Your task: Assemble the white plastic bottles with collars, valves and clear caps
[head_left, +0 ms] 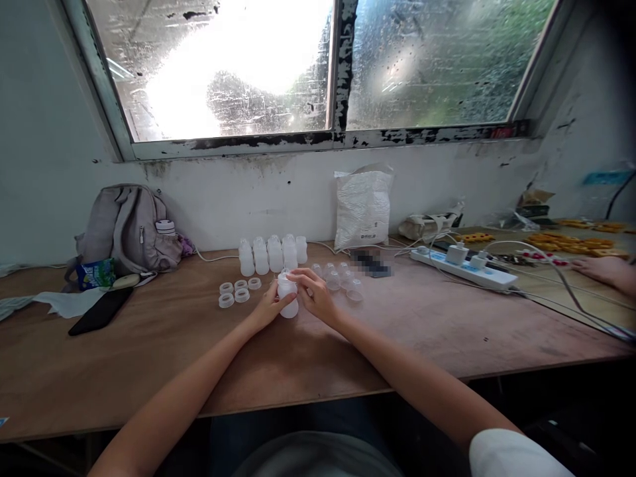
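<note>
In the head view I hold a whitish translucent baby bottle upright, just above or on the table. My left hand is wrapped round its side. At the neck and top of the same bottle are the bent fingers of my right hand; they hide part of what sits there. Left of my hands lie several translucent screw rings. To the right, partly behind my right hand, are several transparent domed caps. Several more bottles stand in rows behind, most with domed tops.
A brown wooden table runs below a window. On the left are a grey backpack and a black phone. A white plastic bag leans on the wall. Rightward lie a power strip, cables and another person's hand near yellow pieces.
</note>
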Demonstrator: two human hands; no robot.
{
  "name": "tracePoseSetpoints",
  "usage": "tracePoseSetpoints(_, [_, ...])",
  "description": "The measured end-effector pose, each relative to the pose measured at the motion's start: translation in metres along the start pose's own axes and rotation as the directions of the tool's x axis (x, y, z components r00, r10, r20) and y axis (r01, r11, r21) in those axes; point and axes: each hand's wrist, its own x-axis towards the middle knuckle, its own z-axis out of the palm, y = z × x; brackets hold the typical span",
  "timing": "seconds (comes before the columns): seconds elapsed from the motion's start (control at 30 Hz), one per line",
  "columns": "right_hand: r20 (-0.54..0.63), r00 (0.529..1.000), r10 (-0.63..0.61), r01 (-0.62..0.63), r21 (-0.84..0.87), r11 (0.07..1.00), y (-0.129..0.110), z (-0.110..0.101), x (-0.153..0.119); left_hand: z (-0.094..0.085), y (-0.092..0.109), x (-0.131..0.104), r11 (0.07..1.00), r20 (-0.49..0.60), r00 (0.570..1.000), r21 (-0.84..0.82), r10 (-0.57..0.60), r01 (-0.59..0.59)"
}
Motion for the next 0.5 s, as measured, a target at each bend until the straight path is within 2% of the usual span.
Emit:
tracePoseSetpoints(0.07, [0.016, 0.999, 0.044, -0.045, 0.032, 0.998, -0.002, -0.001, 0.001, -0.001, -0.002, -0.001, 0.999, 0.008, 1.000, 0.035, -0.016, 0.016])
tracePoseSetpoints(0.2, [0.057, 0.992, 0.115, -0.119, 0.085, 0.989, -0.007, -0.003, 0.003, -0.004, -0.006, -0.003, 0.972, 0.078, 0.995, 0.231, -0.070, 0.050])
tracePoseSetpoints(0.33, [-0.036, 0.985, 0.168, -0.163, 0.117, 0.980, -0.011, -0.001, 0.004, -0.003, -0.007, -0.005, 0.941, 0.066, 0.991, 0.329, -0.113, 0.085])
tracePoseSetpoints(0.43, [-0.123, 0.947, 0.297, -0.264, 0.233, 0.936, -0.013, 0.003, 0.005, 0.000, -0.002, -0.006, 0.932, 0.051, 0.994, 0.354, -0.099, 0.075])
tracePoseSetpoints(0.5, [-0.132, 0.903, 0.408, -0.338, 0.366, 0.867, -0.012, 0.005, 0.006, 0.002, 0.002, -0.008, 0.931, 0.059, 0.995, 0.362, -0.081, 0.055])
